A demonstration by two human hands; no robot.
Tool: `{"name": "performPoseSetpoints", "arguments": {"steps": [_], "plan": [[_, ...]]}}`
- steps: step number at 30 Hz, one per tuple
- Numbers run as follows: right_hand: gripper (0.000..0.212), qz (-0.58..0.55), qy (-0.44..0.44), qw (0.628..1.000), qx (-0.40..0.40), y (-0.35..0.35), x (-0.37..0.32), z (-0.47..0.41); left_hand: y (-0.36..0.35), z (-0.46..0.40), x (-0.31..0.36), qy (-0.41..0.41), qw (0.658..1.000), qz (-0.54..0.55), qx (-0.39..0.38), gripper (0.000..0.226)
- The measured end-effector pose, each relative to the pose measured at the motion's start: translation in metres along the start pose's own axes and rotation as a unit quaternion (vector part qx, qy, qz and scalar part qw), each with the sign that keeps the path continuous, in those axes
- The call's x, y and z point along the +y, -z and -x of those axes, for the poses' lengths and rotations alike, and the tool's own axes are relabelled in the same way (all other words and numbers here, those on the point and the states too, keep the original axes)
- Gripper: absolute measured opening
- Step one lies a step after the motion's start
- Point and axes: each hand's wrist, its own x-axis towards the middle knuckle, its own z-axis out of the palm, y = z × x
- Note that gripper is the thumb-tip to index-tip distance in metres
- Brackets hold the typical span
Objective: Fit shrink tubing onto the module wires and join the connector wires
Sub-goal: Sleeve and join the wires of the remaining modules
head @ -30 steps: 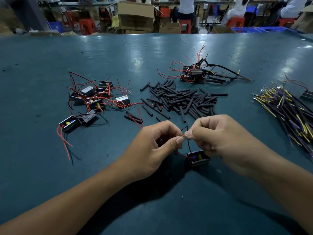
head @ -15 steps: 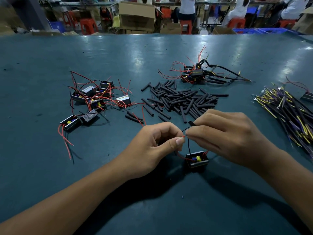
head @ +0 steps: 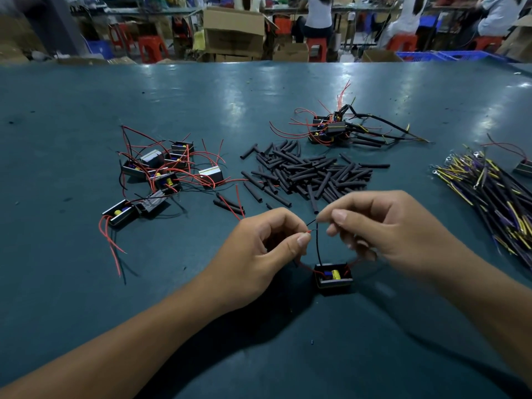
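Two hands meet above a small black module (head: 334, 276) that sits on the teal tabletop (head: 86, 283) near the front edge; how its red leads end under the palms is hidden. The left hand (head: 259, 254) curls inward, thumb and forefinger pinching a red wire tip (head: 309, 231). The right hand (head: 383, 226) is slightly blurred, its fingers (head: 339, 216) bent and pinching the top of a black wire (head: 317, 246) rising from the module; whether a tube sits on it cannot be told. Behind lies a heap of black shrink tubing (head: 311, 174), left of it a cluster of modules with red wires (head: 161, 174), farther back a tangled finished group (head: 334, 129), and at right a bundle of yellow-and-purple connector wires (head: 489, 188), cut off by the frame
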Motion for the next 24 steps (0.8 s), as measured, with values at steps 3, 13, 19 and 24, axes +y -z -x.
{"name": "performPoseSetpoints", "arguments": {"steps": [3,13,19,24], "plan": [[0.024,0.001,0.026,1.000,-0.013,0.012,-0.001,-0.001,-0.001,0.000,-0.002,0.008,1.000,0.017,-0.008,0.009],[0.013,-0.085,0.027,0.995,0.036,0.001,0.004,-0.001,-0.002,0.000,-0.005,0.015,0.999,0.042,-0.010,0.007],[0.014,-0.085,0.029,0.996,0.007,-0.001,0.003,0.001,-0.002,-0.001,-0.004,0.015,0.999,0.038,-0.003,0.007],[0.006,-0.086,0.033,0.996,0.014,-0.006,0.002,0.001,-0.002,-0.001,-0.004,0.018,0.999,0.043,-0.002,0.007]]}}
